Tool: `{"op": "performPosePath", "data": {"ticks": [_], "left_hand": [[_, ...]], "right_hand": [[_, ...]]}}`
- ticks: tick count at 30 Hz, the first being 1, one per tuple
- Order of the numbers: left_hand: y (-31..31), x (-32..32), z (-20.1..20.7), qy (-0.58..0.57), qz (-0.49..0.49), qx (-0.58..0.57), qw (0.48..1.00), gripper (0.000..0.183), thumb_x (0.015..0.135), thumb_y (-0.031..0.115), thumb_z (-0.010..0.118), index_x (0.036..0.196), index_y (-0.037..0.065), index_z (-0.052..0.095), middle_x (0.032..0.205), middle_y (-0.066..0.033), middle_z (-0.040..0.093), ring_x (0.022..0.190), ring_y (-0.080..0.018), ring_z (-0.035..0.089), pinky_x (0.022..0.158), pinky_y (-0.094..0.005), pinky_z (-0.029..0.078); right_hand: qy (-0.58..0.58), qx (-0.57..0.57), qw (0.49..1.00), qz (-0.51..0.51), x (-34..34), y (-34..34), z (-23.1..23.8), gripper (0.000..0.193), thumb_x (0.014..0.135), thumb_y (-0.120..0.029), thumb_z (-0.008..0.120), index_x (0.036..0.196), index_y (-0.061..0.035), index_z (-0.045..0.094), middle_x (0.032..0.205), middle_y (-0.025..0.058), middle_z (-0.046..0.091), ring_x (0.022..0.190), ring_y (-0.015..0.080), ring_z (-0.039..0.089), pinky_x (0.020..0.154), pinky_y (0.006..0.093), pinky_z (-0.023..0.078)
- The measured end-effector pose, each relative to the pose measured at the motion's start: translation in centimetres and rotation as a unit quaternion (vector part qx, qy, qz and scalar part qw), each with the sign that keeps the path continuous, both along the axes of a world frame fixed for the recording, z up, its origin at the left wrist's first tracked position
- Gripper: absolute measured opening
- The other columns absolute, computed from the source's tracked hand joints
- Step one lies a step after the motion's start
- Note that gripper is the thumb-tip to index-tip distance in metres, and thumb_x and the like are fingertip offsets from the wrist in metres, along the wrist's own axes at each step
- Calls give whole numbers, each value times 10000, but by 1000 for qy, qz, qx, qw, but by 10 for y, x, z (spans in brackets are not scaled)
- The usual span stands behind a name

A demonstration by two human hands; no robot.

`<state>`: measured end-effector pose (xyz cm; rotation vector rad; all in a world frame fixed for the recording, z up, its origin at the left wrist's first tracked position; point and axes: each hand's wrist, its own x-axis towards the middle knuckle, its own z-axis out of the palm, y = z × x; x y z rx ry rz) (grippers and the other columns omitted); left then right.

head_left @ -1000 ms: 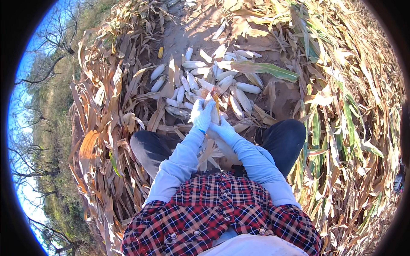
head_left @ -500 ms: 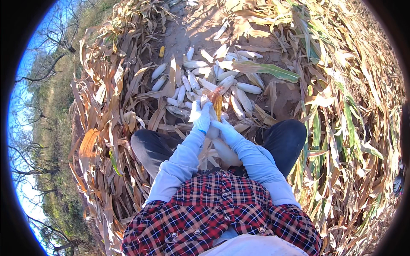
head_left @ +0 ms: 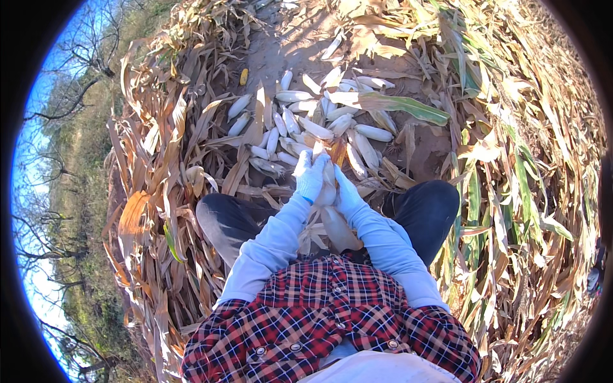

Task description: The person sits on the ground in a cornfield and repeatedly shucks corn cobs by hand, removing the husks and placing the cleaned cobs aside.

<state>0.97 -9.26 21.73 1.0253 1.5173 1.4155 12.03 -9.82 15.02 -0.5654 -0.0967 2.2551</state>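
Corn (head_left: 339, 154) sat mid-frame between the hands, long axis roughly up-down, top leaning slightly right; left hand (head_left: 309, 177) gripped its pale husk (head_left: 328, 189), right hand (head_left: 348, 193) held the right side, nearer the bare yellow part

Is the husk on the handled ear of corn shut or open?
Partly open: the ear of corn shows yellow kernels beyond the right hand, with pale husk between it and the left hand.
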Motion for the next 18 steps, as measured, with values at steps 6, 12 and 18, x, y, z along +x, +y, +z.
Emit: {"op": "performPosePath", "data": {"ticks": [6, 12, 18], "left_hand": [[-2, 1, -5, 25, -59, 0, 998, 157, 989, 138, 666, 1085, 19, 631, 983, -45, 666, 918, -99, 584, 841, -278, 502], [-15, 2, 8, 20, -152, -25, 988, 177, 981, 206, 695, 1017, 32, 696, 943, -40, 698, 901, -109, 617, 836, -293, 516], [-61, -22, 8, 66, -279, -100, 953, 169, 1005, 188, 656, 1004, 30, 716, 977, -18, 699, 904, -88, 612, 858, -271, 509]], "right_hand": [[-99, 37, 993, -51, -1, -1, -13, 392, 1081, -352, 547, 1386, -105, 568, 1324, 101, 643, 1144, 225, 667, 931, 361, 572], [-391, 102, 915, -21, 10, 8, -10, 414, 1013, -396, 658, 1268, -77, 590, 1135, 110, 678, 1007, 209, 689, 822, 353, 583], [-220, -15, 942, -251, 29, 32, -12, 472, 933, -364, 774, 1208, -37, 572, 1014, 72, 642, 840, 194, 641, 749, 350, 557]]}}
